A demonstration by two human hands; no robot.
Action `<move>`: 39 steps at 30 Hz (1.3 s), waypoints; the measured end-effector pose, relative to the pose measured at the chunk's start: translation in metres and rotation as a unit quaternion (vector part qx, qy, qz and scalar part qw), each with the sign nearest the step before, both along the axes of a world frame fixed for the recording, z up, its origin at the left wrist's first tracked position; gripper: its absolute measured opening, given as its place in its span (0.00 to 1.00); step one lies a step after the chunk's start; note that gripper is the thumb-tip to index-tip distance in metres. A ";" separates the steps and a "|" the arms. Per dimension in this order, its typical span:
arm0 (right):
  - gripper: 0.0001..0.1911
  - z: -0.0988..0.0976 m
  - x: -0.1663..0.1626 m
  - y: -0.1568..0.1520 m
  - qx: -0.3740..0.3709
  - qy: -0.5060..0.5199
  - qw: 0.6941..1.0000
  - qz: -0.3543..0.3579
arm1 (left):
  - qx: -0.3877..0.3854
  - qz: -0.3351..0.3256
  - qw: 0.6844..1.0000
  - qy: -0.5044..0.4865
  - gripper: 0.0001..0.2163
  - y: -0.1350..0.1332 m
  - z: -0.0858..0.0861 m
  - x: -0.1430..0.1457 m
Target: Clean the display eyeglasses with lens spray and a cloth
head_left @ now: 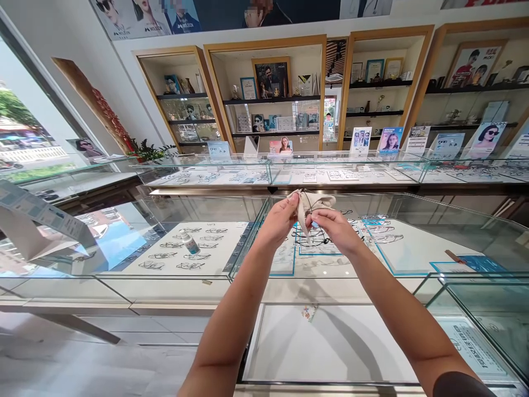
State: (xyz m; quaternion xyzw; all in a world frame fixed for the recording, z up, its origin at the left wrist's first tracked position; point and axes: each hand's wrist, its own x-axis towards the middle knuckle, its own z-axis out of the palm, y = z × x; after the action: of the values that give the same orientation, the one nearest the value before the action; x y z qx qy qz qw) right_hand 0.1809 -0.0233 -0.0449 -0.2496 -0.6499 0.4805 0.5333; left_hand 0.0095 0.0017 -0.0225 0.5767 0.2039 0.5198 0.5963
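Observation:
Above the glass counter, my left hand [285, 216] is closed in a pinch on a beige cloth [320, 200]. My right hand [333, 221] grips the same cloth from the other side, with thumb and fingers pressed together. Thin dark rims of a pair of eyeglasses [305, 191] show in the folds between both hands; most of the pair is hidden by cloth and fingers. Beneath them, several eyeglass frames lie inside the display case. A small white spray bottle [189, 242] with a blue label stands on the glass to the left.
An open drawer or white tray [289, 353] lies below my arms, with a small patterned piece [308, 313] at its back. A folded cardboard display [45, 220] stands at left. A second glass counter [231, 175] runs behind, with picture cards [392, 139]. A raised glass case [487, 309] is at right.

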 end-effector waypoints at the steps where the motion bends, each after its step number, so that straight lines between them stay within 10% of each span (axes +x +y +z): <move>1: 0.16 0.000 0.002 0.002 -0.006 0.009 1.000 -0.008 | -0.002 0.003 1.000 -0.010 0.25 0.002 0.000 -0.002; 17: 0.15 0.009 0.019 0.002 0.046 0.060 0.993 -0.085 | 0.030 -0.084 0.990 0.107 0.25 -0.021 -0.003 0.014; 33: 0.18 0.013 0.013 -0.008 -0.079 0.140 0.986 -0.041 | 0.052 -0.095 0.989 0.100 0.22 -0.021 -0.006 0.018; 39: 0.19 0.010 0.003 -0.007 -0.092 0.176 0.979 -0.045 | 0.090 0.030 0.991 0.091 0.23 -0.024 -0.014 0.035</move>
State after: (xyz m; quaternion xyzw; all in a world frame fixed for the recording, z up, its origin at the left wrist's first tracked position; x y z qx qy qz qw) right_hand 0.1843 -0.0308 -0.0344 -0.2383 -0.4867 0.5501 0.6354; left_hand 0.0444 -0.0221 -0.0362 0.6667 0.2266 0.4992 0.5049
